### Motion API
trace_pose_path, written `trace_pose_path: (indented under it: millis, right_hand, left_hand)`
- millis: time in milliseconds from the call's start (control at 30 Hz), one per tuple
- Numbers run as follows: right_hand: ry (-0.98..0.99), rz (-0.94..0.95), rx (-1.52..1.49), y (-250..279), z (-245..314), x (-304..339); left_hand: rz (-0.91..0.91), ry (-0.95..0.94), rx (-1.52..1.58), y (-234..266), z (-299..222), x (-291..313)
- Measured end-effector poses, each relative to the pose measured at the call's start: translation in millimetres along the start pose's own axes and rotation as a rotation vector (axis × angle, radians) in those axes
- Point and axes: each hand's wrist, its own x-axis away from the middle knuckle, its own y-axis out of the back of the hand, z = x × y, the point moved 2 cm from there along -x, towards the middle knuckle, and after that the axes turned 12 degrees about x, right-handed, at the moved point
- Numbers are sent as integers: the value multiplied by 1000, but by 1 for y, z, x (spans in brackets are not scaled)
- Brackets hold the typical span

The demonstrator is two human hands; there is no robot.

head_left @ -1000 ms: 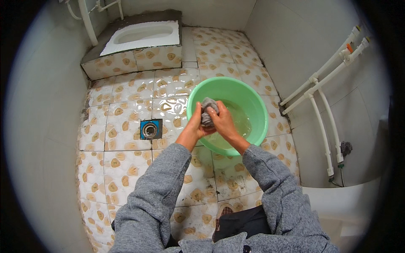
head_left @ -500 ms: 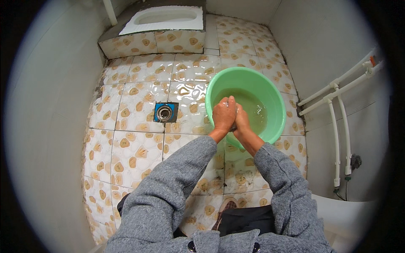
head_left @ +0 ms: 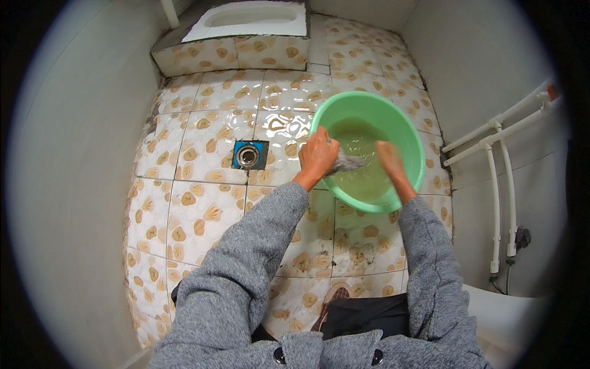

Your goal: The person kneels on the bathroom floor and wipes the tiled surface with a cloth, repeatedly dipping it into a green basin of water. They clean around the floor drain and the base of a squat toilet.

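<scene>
1. While the left hand [head_left: 318, 155] sits at the near-left rim of the round green plastic basin [head_left: 410, 132], its fingers are curled shut on a small wet grey cloth [head_left: 347, 162]; the cloth pokes out to the right of the fist, just over the water.
2. Right hand [head_left: 389, 165] is blurred, inside the basin near the water, not touching the cloth as far as I can see. Cannot tell whether its fingers are spread or closed.
3. Step in hand, my read: rinsing or wringing the cloth over the basin. To do it well, keep the cloth above the basin's middle, not the rim, so the run-off falls back in.
4. Bring both hands onto the cloth and twist from opposite ends; a one-hand squeeze probably leaves it soaked.
5. Avoid leaning on the rim: the basin is light plastic on glossy tile and could tip or slide.
6. Water in the basin is cloudy and yellowish-green, shallow, well below the rim.
7. Surface: glossy white floor tiles with tan leaf pattern [head_left: 203, 215], looking wet with glare spots near the basin. Slip risk.
8. Square blue-framed metal floor drain [head_left: 249, 155] lies just left of the left hand, apart from the basin.
9. Farther out: white squat toilet pan on a raised tiled step [head_left: 255, 15] at the far end.
10. White wall pipes [head_left: 498, 160] run along the plain right-hand wall.
</scene>
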Motion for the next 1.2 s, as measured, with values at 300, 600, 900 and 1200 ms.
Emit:
trace_pose_path:
  millis: [300, 600, 900, 1200]
  right_hand:
    - [-620, -279, 101, 12, -124, 35]
    - [-654, -484, -47, -13, -119, 39]
    - [-614, -309, -313, -100, 71, 24]
    - [-511, 17, -421, -163, 193, 55]
  left_hand:
    - [191, 477, 270, 23, 104, -5]
    - [194, 518, 204, 57, 113, 14]
    - [23, 720, 336, 227, 197, 8]
    - [-81, 911, 314, 357, 189, 41]
